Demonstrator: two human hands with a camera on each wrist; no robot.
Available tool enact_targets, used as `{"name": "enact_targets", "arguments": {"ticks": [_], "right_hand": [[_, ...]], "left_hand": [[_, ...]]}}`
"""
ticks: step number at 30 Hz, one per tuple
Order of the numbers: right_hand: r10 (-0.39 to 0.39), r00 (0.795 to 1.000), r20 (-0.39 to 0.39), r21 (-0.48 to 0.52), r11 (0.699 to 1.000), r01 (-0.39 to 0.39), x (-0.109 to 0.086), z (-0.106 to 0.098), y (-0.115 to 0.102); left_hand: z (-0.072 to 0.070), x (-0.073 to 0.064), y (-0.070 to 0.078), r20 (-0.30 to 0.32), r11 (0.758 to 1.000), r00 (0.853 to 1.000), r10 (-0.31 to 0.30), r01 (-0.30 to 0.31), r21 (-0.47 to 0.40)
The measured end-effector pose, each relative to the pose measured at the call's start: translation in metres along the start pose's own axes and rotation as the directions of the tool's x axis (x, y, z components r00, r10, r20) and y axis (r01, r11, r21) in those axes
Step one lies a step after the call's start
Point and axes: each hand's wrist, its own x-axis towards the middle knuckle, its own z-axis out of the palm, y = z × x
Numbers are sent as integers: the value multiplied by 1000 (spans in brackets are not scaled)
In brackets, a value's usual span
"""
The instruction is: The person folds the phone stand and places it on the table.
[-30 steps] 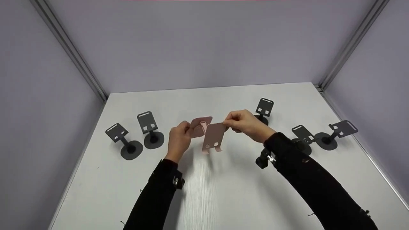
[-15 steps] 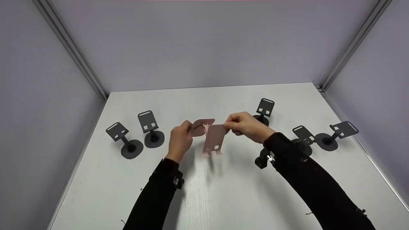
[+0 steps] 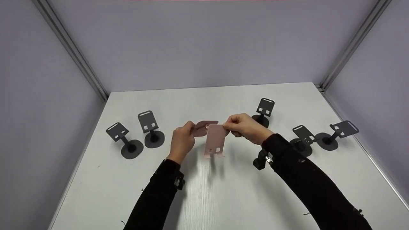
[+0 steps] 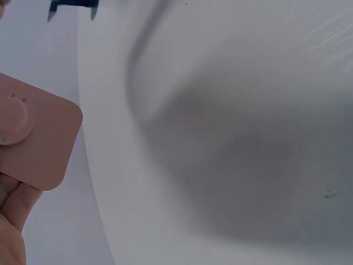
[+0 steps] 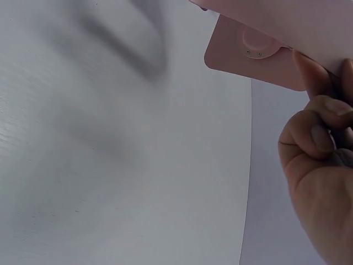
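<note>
A pink phone stand is held up above the white table between both hands. The left hand grips the edge of its base plate, which has rounded corners and a round disc on it in the left wrist view. The right hand pinches the top corner of the phone plate between thumb and fingers; two small hooks hang at that plate's lower end. Seen from the right wrist, curled fingers lie below the plate, and the base plate shows behind it. The arm joining both plates is mostly hidden.
Two dark grey phone stands stand upright at the left of the white table. Several more dark stands are at the right, one partly near the right sleeve. Grey walls enclose the back and sides.
The base plate has tipped so that it appears flatter and nearer edge-on. The phone plate has swung more upright and slightly right. Both hands have lowered slightly, keeping their hold.
</note>
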Motion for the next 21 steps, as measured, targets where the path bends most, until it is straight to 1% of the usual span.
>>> {"name": "enact_targets", "arguments": {"ticks": [4, 9, 21], "right_hand": [[11, 1000, -15, 13, 1000, -11, 1, 3, 2], [46, 998, -51, 27, 999, -45, 3, 7, 3], [72, 993, -93, 44, 997, -68, 7, 14, 8]], "left_hand": [[0, 0, 2, -2, 1000, 1000, 24, -24, 4], [0, 0, 5, 4, 998, 998, 59, -59, 11], [0, -1, 9, -11, 996, 996, 85, -85, 1]]}}
